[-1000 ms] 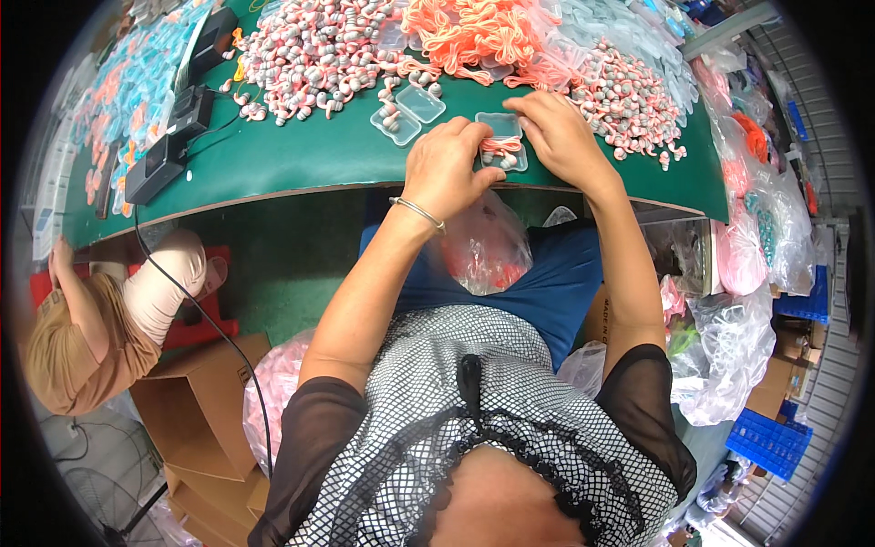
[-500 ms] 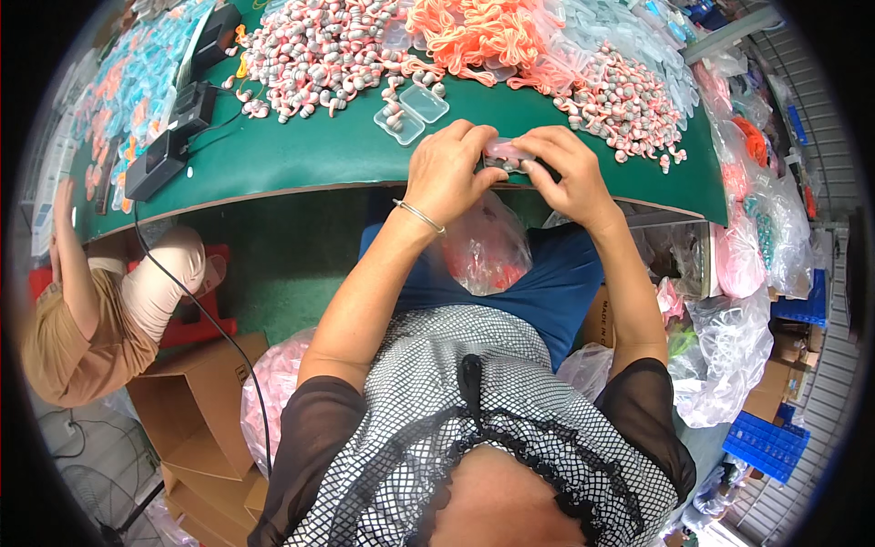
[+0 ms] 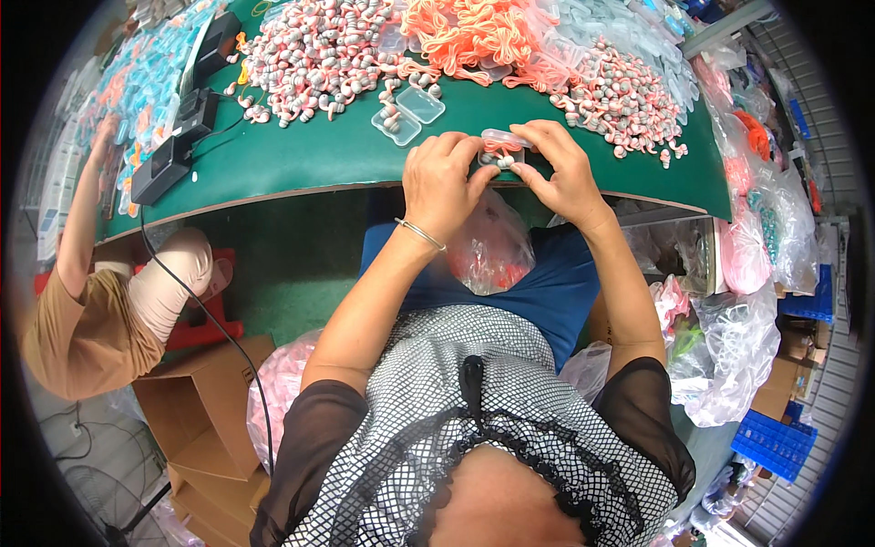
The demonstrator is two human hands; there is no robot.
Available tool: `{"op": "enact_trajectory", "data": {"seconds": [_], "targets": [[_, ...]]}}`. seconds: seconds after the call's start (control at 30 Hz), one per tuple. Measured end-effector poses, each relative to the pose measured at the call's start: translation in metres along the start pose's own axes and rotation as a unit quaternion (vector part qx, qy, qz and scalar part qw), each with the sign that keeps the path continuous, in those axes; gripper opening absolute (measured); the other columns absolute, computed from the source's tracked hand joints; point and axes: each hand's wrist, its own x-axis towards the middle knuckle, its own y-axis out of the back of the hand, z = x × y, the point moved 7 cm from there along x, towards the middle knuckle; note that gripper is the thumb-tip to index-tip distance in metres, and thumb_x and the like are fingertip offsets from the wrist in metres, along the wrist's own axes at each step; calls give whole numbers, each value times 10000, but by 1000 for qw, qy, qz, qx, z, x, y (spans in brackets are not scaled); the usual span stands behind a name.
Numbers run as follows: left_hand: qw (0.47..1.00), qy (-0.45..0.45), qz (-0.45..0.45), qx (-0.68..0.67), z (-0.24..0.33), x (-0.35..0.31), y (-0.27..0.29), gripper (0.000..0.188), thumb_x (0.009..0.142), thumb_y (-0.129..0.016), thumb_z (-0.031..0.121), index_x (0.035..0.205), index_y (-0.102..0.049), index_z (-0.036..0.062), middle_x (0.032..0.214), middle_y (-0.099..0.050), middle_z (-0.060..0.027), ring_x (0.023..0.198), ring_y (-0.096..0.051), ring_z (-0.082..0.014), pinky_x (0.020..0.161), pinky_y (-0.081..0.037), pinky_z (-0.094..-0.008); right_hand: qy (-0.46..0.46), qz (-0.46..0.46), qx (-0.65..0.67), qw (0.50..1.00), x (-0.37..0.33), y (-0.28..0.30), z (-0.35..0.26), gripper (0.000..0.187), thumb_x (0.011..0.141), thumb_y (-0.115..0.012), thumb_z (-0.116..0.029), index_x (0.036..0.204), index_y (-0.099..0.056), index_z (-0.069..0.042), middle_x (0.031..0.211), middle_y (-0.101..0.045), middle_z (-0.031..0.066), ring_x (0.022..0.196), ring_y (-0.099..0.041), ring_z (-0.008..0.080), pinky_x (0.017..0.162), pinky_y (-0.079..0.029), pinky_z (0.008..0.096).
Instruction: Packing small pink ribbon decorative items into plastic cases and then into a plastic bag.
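Observation:
At the front edge of the green table, a small clear plastic case [image 3: 488, 159] is held between my two hands. Coiled orange cord [image 3: 500, 146] and pale earplug tips [image 3: 503, 161] show inside it, with the lid tilted up at the back. My left hand [image 3: 441, 179] grips the case's left side between thumb and fingers. On the other side, my right hand [image 3: 563, 173] has its fingers at the lid and its thumb at the front. Beyond my left hand lies another clear case [image 3: 423, 105], unfolded, with a few grey-and-pink earplugs [image 3: 390, 118] in one half.
Heaps of grey-and-pink earplugs [image 3: 314, 59] lie on the green table [image 3: 301, 150], with orange cords [image 3: 474, 36] between them and clear cases [image 3: 629, 41] at the far right. Black boxes [image 3: 162, 169] with a cable stand left, near a co-worker's arm [image 3: 80, 219]. A plastic bag [image 3: 488, 246] hangs below the edge.
The lid of the case in my hands has tilted up, exposing the cord and earplugs. My right fingers have shifted with it. The co-worker's arm has reached farther onto the table.

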Motion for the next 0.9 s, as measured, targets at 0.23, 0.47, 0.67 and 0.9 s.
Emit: {"op": "enact_trajectory", "data": {"seconds": [0.23, 0.47, 0.67, 0.9], "targets": [[999, -31, 23, 3, 3, -3, 1, 277, 729, -797, 204, 972, -710, 104, 939, -660, -32, 850, -608, -246, 749, -454, -390, 16, -1, -14, 1000, -6, -2, -5, 518, 773, -747, -45, 1269, -599, -51, 1157, -590, 170, 1071, -599, 341, 907, -505, 400], [999, -14, -26, -26, -2, 6, 4, 366, 765, -793, 199, 1088, -672, 78, 983, -659, -82, 860, -637, -305, 738, -500, -407, 26, 0, -29, 999, -8, -3, -7, 490, 761, -752, -28, 1230, -610, -31, 1162, -592, 161, 1071, -599, 337, 907, -506, 406], [992, -88, -85, -27, 2, 19, -7, 319, 863, -709, 208, 1137, -632, 65, 976, -622, -112, 857, -642, -341, 713, -516, -424, 40, 30, -64, 997, -6, -8, -3, 433, 774, -744, -21, 1189, -622, -29, 1114, -613, 156, 1017, -620, 320, 856, -521, 395], [987, -105, -95, -81, -2, 16, -7, 239, 875, -711, 202, 1039, -647, 39, 891, -595, -119, 764, -629, -323, 655, -508, -404, -4, 24, 18, 1000, -3, -8, 1, 310, 793, -734, -31, 1095, -663, -27, 980, -645, 139, 879, -650, 296, 762, -532, 363]]}}
